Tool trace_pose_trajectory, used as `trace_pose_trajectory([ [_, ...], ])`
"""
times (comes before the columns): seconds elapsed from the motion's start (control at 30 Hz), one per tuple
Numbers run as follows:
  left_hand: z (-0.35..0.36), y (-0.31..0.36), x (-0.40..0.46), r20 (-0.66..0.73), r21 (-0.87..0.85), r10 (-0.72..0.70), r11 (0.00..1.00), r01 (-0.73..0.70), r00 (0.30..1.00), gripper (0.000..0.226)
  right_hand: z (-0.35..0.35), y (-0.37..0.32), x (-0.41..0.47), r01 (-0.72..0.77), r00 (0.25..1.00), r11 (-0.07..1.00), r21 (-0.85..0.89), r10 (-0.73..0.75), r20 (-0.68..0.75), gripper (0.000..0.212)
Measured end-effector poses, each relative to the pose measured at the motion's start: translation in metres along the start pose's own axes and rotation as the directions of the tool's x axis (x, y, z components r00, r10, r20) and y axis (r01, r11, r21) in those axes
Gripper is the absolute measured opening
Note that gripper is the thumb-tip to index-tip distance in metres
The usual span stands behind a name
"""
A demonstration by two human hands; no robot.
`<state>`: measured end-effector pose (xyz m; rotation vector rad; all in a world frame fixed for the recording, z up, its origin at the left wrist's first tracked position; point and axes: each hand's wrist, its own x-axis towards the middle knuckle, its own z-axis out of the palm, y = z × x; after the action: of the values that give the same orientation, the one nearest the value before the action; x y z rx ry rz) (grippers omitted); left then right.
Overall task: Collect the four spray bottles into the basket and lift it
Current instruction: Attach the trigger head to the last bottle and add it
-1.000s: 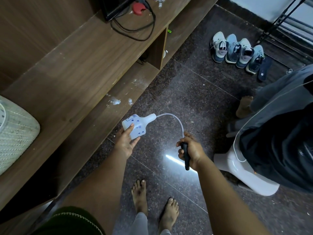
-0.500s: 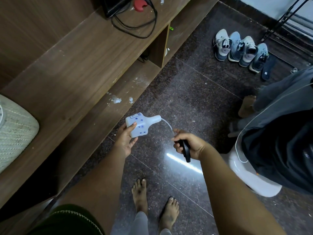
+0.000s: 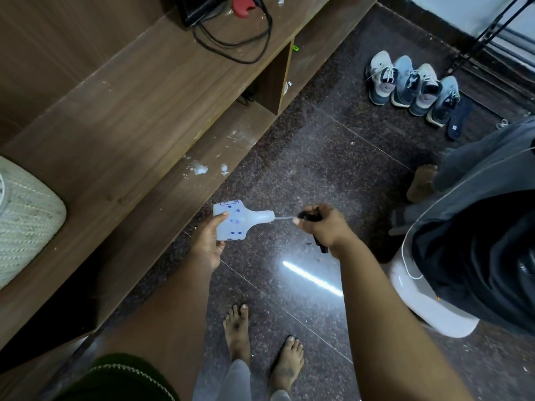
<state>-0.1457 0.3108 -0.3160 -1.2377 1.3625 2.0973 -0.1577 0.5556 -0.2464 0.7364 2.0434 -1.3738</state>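
Observation:
My left hand (image 3: 209, 245) holds a white spray bottle body (image 3: 236, 221) with blue dots, lying sideways with its neck pointing right. My right hand (image 3: 324, 227) grips the black spray head (image 3: 318, 244), whose clear dip tube (image 3: 285, 218) runs into the bottle's neck. Both are held above the dark floor in front of me. A woven whitish basket (image 3: 27, 221) sits on the wooden shelf at the far left, partly cut off by the frame edge. No other spray bottles show.
A long wooden shelf unit (image 3: 139, 111) runs along the left, with black cables (image 3: 237, 39) on top. Several shoes (image 3: 417, 88) line the far floor. Another person (image 3: 474, 227) sits on a white stool (image 3: 425, 302) at right. My bare feet (image 3: 260, 351) stand below.
My right hand has moved left and up toward the bottle, feeding the curved tube into the neck until only a short stretch shows. The left hand has kept the bottle nearly still.

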Motion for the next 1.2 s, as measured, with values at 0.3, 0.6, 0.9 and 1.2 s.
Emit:
trace_pose_trajectory([
  [0.3,0.003,0.001,-0.002,0.024,-0.061,-0.01,0.998,0.012,1.0,0.009,-0.018,-0.003,0.003,0.006,1.0,0.992,0.124,-0.005,-0.014,0.022],
  [0.6,0.033,0.001,-0.01,0.034,-0.078,-0.044,0.996,0.046,0.998,0.015,0.023,-0.003,0.002,0.064,0.996,0.959,0.276,-0.043,-0.084,0.022],
  [0.9,0.037,0.016,-0.001,0.122,-0.2,-0.07,0.975,0.094,0.99,0.032,0.034,0.001,0.009,0.065,0.996,0.945,0.32,-0.08,0.034,0.029],
  [1.2,0.033,0.009,-0.005,0.197,-0.303,0.005,0.951,0.055,0.98,0.04,0.025,-0.031,0.013,-0.468,0.835,0.874,0.134,0.388,0.389,0.055],
])
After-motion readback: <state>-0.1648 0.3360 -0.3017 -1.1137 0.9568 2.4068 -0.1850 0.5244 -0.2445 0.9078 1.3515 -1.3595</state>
